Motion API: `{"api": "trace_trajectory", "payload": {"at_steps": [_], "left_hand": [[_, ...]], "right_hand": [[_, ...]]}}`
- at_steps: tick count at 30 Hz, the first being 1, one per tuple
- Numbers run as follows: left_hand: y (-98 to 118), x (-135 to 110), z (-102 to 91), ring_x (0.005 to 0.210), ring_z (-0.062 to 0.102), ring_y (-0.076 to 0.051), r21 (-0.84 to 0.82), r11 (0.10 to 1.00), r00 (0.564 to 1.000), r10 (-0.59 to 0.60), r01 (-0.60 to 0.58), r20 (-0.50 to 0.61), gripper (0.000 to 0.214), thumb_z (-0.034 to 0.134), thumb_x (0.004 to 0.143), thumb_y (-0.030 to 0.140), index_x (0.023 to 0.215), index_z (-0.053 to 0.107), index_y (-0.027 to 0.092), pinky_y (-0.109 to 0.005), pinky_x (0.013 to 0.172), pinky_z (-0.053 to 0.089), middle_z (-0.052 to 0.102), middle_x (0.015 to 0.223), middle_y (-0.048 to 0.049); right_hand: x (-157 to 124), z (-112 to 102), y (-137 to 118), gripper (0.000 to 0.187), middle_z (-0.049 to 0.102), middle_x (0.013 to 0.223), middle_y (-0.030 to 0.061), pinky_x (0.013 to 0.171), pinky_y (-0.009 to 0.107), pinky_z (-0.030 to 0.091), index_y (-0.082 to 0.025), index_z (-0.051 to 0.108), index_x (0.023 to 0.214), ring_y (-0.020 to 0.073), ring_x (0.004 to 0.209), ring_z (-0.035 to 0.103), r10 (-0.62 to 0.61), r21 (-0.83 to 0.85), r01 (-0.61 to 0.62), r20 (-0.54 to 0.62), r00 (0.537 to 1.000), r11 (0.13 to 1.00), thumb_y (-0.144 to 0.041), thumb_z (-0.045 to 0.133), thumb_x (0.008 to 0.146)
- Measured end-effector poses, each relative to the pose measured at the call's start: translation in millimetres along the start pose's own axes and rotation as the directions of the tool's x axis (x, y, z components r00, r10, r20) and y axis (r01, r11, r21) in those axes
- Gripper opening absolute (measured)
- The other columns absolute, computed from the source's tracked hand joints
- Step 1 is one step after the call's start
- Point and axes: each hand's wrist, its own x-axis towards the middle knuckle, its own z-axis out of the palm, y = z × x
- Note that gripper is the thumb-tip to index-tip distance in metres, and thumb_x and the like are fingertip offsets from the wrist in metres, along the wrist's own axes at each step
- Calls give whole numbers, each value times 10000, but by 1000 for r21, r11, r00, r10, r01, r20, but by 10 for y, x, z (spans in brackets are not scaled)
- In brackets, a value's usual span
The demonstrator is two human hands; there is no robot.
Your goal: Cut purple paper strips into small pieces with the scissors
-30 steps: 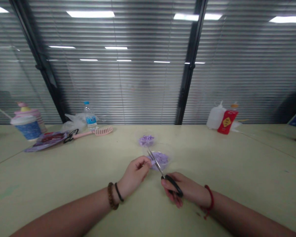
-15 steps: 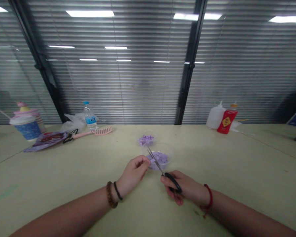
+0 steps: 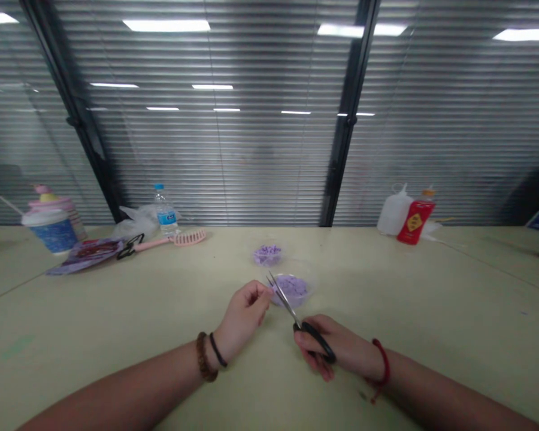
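Note:
My right hand (image 3: 318, 344) is closed around the black handles of a pair of scissors (image 3: 288, 304), whose slim blades point up and left and stand slightly apart. Just left of the blades, my left hand (image 3: 247, 308) pinches a small purple strip between thumb and fingertips; very little of it shows. Beneath and behind the blades sits a clear round bowl (image 3: 309, 292) holding flat purple pieces (image 3: 291, 287). A smaller clear container with purple bits (image 3: 268, 254) stands right behind it.
At the left are a blue cup (image 3: 51, 230), a purple packet (image 3: 87, 254), a pink hairbrush (image 3: 188, 238) and a water bottle (image 3: 166, 214) beside a plastic bag (image 3: 135, 224). A white squeeze bottle (image 3: 393, 212) and a red bottle (image 3: 415, 221) stand at the back right.
The purple strip between the left fingertips and the blades shows less now. The scissors and right hand have shifted slightly down; the left hand stays nearly in place.

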Motion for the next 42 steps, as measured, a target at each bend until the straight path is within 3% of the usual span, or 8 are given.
{"api": "trace_trajectory", "payload": {"at_steps": [19,28,34,38,42], "left_hand": [[-1,-11,36,383,284,-53,28,1000,998,-10,9,61,292,506,744,420,643,458,150,-179,398,224,354,430,79],[-69,41,-9,372,313,-51,61,997,997,-47,43,61,297,472,775,420,648,458,151,-167,378,236,369,443,69],[-44,48,-18,354,304,-47,1,1000,999,-31,31,33,270,486,764,408,668,446,159,-163,374,232,360,427,82],[-38,43,-18,352,302,-46,-87,996,999,-19,22,34,273,483,767,429,702,426,170,-157,365,227,356,436,91],[-60,29,0,352,303,-45,-109,993,995,-33,43,98,290,475,779,449,726,435,167,-157,352,210,358,441,88]], "right_hand": [[5,-7,-17,520,463,421,-16,293,134,321,-118,461,527,44,299,415,28,19,-28,-19,999,999,-617,561,631],[35,-62,65,510,440,417,-47,257,133,297,-131,453,596,38,272,372,15,238,9,-96,995,971,-630,520,675],[39,-87,57,493,436,417,-48,259,133,283,-133,442,588,35,275,362,6,223,31,-167,986,974,-607,552,672],[37,-75,49,554,492,444,-6,307,157,357,-112,490,586,62,313,442,8,129,2,-75,997,992,-661,501,663],[18,-38,17,547,477,430,-5,320,148,343,-109,487,543,52,318,431,6,-3,-6,-55,998,1000,-645,534,639]]}}
